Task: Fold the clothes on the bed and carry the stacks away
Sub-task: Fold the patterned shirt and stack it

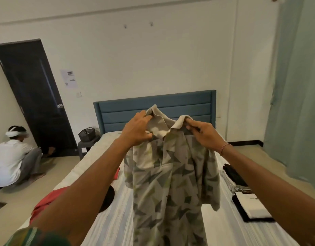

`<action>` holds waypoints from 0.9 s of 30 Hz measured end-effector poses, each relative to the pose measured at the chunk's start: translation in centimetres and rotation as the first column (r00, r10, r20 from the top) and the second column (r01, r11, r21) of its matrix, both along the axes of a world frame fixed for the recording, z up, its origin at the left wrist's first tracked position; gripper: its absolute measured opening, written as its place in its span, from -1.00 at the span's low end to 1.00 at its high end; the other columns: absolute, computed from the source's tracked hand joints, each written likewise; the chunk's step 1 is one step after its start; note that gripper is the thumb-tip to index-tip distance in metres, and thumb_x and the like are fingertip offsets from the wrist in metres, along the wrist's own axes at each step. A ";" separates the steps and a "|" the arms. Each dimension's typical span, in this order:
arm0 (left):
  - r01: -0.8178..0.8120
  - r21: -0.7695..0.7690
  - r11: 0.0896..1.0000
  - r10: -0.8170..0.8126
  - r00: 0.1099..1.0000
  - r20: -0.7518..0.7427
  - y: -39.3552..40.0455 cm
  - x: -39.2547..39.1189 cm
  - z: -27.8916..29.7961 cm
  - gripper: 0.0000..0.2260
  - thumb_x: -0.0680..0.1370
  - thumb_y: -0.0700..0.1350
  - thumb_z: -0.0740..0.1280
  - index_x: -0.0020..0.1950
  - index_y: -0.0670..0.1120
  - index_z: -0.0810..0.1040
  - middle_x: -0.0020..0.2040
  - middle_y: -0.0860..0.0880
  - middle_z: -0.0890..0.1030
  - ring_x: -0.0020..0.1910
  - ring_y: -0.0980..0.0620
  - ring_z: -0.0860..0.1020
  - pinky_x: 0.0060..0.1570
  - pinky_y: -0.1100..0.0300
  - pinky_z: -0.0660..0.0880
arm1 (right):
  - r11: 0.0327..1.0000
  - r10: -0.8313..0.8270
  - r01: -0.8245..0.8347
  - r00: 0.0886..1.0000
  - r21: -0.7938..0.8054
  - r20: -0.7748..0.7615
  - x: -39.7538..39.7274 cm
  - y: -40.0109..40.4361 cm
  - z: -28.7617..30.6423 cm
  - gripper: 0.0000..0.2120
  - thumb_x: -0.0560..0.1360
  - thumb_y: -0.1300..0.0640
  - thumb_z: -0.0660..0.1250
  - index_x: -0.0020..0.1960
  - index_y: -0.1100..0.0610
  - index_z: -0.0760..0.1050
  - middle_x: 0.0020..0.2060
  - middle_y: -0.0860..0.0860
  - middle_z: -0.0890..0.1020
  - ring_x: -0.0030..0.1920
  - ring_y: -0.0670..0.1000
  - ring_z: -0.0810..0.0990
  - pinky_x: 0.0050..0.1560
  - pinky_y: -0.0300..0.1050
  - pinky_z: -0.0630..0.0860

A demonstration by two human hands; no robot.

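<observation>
both hands, left hand and right hand, pinch the collar of a patterned shirt hanging mid-frame above the bed. step: unfolding it. next, probably lay it flat to fold.

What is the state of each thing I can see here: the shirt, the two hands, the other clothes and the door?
Patterned shirt: unfolded, held up by its collar, hanging over the bed.
Left hand: shut on the collar.
Right hand: shut on the collar.
Red garment: unfolded, on the bed's left edge.
Folded stacks: lying at the bed's right side.
Door: closed.
</observation>
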State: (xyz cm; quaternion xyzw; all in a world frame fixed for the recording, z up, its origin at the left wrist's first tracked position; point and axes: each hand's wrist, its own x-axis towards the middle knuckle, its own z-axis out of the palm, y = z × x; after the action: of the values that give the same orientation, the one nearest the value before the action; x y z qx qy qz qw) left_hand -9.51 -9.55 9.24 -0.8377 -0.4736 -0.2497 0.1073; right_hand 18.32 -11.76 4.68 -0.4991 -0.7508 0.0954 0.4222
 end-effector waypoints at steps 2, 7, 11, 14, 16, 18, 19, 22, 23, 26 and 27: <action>-0.054 0.132 0.990 0.070 0.991 -0.114 -0.4 -0.9 -0.6 -0.37 0.52 0.10 0.46 0.50 -0.10 0.35 0.33 -0.10 0.43 0.25 -0.10 0.42 0.21 -0.01 0.46 | 0.999 -0.010 0.016 0.988 -0.033 0.155 -0.4 -0.7 -0.1 -0.45 0.66 0.07 0.26 0.58 -0.13 0.15 0.32 0.12 0.54 0.25 0.17 0.55 0.32 0.03 0.49; -0.077 0.397 0.915 0.104 0.993 -0.048 -1.4 -2.2 -2.2 -0.47 0.54 0.00 0.49 0.42 -0.06 0.36 0.04 -0.16 0.55 -0.13 -0.13 0.57 -0.33 0.07 0.49 | 0.990 -0.106 0.076 0.954 0.116 0.282 -0.4 -2.8 -1.2 -0.27 0.58 0.00 0.39 0.58 -0.20 0.04 0.22 0.17 0.60 0.11 0.19 0.63 0.20 0.13 0.60; -0.283 0.318 0.905 0.199 0.942 0.272 -3.7 -1.3 -2.9 -0.71 0.66 -0.12 0.26 0.35 -0.16 0.33 -0.22 -0.13 0.54 -0.37 -0.10 0.47 -0.35 0.07 0.31 | 0.884 -0.280 0.224 0.956 0.411 0.082 -0.2 -4.4 -2.3 -0.36 0.48 0.06 0.52 0.33 -0.04 0.13 -0.05 0.20 0.66 -0.24 0.15 0.66 -0.13 0.12 0.68; -0.429 0.167 0.888 0.344 0.859 0.379 -4.9 -0.5 -2.6 -0.73 0.69 -0.12 0.16 0.35 -0.21 0.37 -0.26 -0.13 0.52 -0.32 -0.13 0.54 -0.27 0.03 0.33 | 0.835 -0.349 0.338 0.935 0.434 -0.057 -0.2 -5.3 -2.3 -0.40 0.49 0.14 0.51 0.26 0.00 0.12 -0.20 0.13 0.60 -0.35 0.07 0.57 -0.24 -0.01 0.60; -0.487 0.154 0.860 0.427 0.851 0.305 -5.9 -0.2 -2.4 -0.79 0.69 -0.10 0.18 0.20 -0.19 0.50 -0.16 -0.18 0.62 -0.18 -0.18 0.60 -0.23 0.06 0.33 | 0.810 -0.434 0.417 0.899 0.412 -0.055 0.6 -5.6 -2.2 -0.42 0.49 0.15 0.51 0.29 0.06 0.17 -0.28 0.09 0.58 -0.38 0.03 0.51 -0.30 -0.09 0.51; -0.512 0.174 0.841 0.464 0.849 0.253 -6.4 -0.1 -2.4 -0.77 0.66 -0.05 0.23 0.03 -0.17 0.61 -0.10 -0.18 0.66 -0.13 -0.17 0.60 -0.21 0.10 0.32 | 0.810 -0.534 0.498 0.845 0.309 0.038 1.5 -5.9 -1.7 -0.53 0.49 0.07 0.52 0.26 0.13 0.36 -0.26 0.10 0.60 -0.33 0.08 0.55 -0.27 -0.06 0.52; -0.507 0.196 0.839 0.456 0.853 0.253 -6.4 0.0 -2.5 -0.75 0.65 -0.03 0.27 -0.04 -0.17 0.63 -0.13 -0.18 0.67 -0.18 -0.15 0.58 -0.22 0.11 0.31 | 0.799 -0.583 0.548 0.807 0.248 0.092 1.9 -6.2 -1.3 -0.65 0.50 0.03 0.50 0.18 0.13 0.47 -0.23 0.11 0.61 -0.28 0.10 0.58 -0.23 -0.03 0.56; -0.466 0.318 0.826 0.408 0.882 0.234 -6.3 0.9 -3.1 -0.70 0.58 -0.09 0.41 -0.32 -0.14 0.48 -0.36 -0.16 0.58 -0.39 -0.04 0.36 -0.34 0.16 0.26 | 0.722 -0.691 0.647 0.682 0.243 0.239 3.2 -7.2 -0.1 -0.80 0.53 -0.03 0.46 -0.04 0.10 0.58 -0.30 0.05 0.53 -0.28 0.11 0.56 -0.23 -0.05 0.56; -0.455 0.363 0.813 0.400 0.890 0.218 -6.2 1.0 -3.1 -0.66 0.55 -0.14 0.43 -0.37 -0.11 0.38 -0.43 -0.15 0.52 -0.42 -0.02 0.31 -0.37 0.19 0.23 | 0.709 -0.705 0.661 0.651 0.247 0.280 3.4 -7.4 0.2 -0.79 0.52 -0.04 0.46 -0.05 0.10 0.58 -0.31 0.04 0.49 -0.27 0.11 0.56 -0.25 -0.06 0.55; -0.430 0.407 0.806 0.409 0.901 0.141 -6.7 2.4 -2.8 -0.56 0.50 -0.05 0.48 -0.36 -0.08 0.25 -0.47 -0.06 0.33 -0.47 0.01 0.27 -0.42 0.23 0.16 | 0.708 -0.696 0.664 0.600 0.240 0.394 5.9 -8.4 0.5 -0.69 0.48 -0.13 0.48 0.00 0.11 0.57 -0.27 0.03 0.47 -0.27 0.07 0.51 -0.26 -0.10 0.47; -0.432 0.414 0.801 0.424 0.898 0.117 -6.9 2.5 -2.7 -0.54 0.49 0.04 0.49 -0.36 -0.07 0.24 -0.46 -0.04 0.29 -0.47 0.02 0.27 -0.42 0.24 0.14 | 0.712 -0.690 0.655 0.589 0.252 0.420 6.4 -8.6 0.7 -0.64 0.46 -0.15 0.49 0.03 0.12 0.56 -0.26 0.04 0.47 -0.27 0.05 0.49 -0.26 -0.11 0.45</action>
State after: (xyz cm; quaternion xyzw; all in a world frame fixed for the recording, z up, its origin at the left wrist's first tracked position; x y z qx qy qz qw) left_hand -6.97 -16.45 6.57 -0.6622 -0.5845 -0.3247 0.3382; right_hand 24.69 -20.33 5.35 -0.7371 -0.5894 -0.2262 0.2411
